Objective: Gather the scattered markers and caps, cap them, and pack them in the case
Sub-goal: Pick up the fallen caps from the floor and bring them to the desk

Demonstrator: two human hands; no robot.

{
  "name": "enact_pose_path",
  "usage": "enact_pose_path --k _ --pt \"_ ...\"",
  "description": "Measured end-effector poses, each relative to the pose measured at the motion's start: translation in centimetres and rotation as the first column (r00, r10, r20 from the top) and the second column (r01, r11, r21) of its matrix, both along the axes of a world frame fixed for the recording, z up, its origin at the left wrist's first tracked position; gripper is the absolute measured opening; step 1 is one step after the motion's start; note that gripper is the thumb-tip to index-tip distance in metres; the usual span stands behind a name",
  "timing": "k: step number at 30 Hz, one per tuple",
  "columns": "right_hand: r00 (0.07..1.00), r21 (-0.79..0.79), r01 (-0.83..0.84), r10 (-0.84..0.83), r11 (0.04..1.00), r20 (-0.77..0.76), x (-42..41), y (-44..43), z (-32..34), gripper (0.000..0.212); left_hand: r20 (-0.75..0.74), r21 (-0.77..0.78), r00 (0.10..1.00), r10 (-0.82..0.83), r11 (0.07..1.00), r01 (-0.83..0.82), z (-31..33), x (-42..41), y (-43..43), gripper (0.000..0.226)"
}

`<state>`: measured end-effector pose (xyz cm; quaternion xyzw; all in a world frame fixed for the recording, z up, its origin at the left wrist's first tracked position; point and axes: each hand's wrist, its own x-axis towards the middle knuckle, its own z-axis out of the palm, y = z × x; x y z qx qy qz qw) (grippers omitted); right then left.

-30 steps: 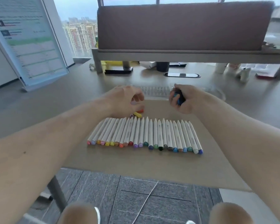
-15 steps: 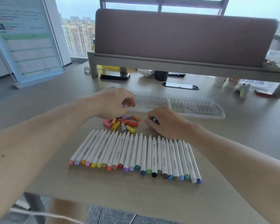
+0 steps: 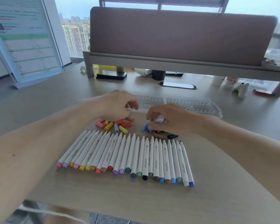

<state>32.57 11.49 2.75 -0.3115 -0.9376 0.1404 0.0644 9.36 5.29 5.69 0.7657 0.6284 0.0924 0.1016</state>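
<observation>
Behind markers [image 3: 132,156] | left hand [image 3: 118,105] curled over caps [image 3: 113,125] | right hand [image 3: 173,118] pinches cap [image 3: 159,120]

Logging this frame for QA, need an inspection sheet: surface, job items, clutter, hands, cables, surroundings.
Surface: light wood desk.
Job's things: markers in a row, far tips uncapped; warm caps loose at left; blue and dark caps at right; clear case behind.
Clutter: phone, black cup, red item at the back.
Hands: left hand curled over warm caps, hold unclear; right hand grips pale piece, likely a cap.
Cables: pale cord below desk edge.
Surroundings: padded divider, sign stand, window.
</observation>
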Motion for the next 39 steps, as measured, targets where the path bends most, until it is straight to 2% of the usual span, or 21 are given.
enact_pose_path --k 5,7,9,12,15,19,24,31,39 --pt "0.986 -0.054 0.069 -0.076 0.996 -0.147 3.7 0.5 1.3 0.024 -0.023 -0.027 0.999 -0.032 0.999 0.031 0.3 2.5 0.3 0.038" --pt "0.987 -0.036 0.130 -0.133 0.991 -0.089 5.1 0.9 1.9 0.020 -0.071 -0.054 0.997 -0.041 0.998 0.037 0.3 3.2 0.4 0.039" --pt "0.984 -0.091 0.176 -0.175 0.980 0.017 6.2 1.2 2.2 0.020 -0.088 -0.079 0.995 -0.048 0.996 0.041 0.3 3.7 0.6 0.039" --pt "0.957 -0.165 0.255 -0.224 0.953 0.184 7.0 1.4 1.9 0.030 -0.094 -0.121 0.994 -0.055 0.992 0.044 0.1 4.2 0.6 0.040" --pt "0.934 -0.175 0.302 -0.254 0.937 0.251 7.5 1.0 1.7 0.042 -0.103 -0.179 0.993 -0.066 0.983 0.047 -0.2 4.6 0.5 0.041" --pt "0.954 -0.290 0.289 -0.250 0.912 0.166 7.5 0.6 1.2 0.045 -0.088 -0.193 0.993 -0.080 0.979 0.062 -0.7 4.5 0.5 0.040" --pt "0.960 -0.284 0.273 -0.279 0.919 0.019 5.9 0.6 0.3 0.044 -0.093 -0.183 0.993 -0.073 0.982 0.055 -0.6 4.7 0.8 0.046" --pt "0.964 -0.325 0.239 -0.263 0.915 -0.030 4.7 0.5 0.4 0.041 -0.054 -0.195 0.995 -0.084 0.978 0.072 -1.3 6.3 1.8 0.058" --pt "0.970 -0.147 0.217 -0.230 0.965 -0.076 5.6 0.0 0.5 0.037 -0.040 -0.122 0.998 -0.054 0.991 0.049 -0.5 4.5 0.8 0.049"
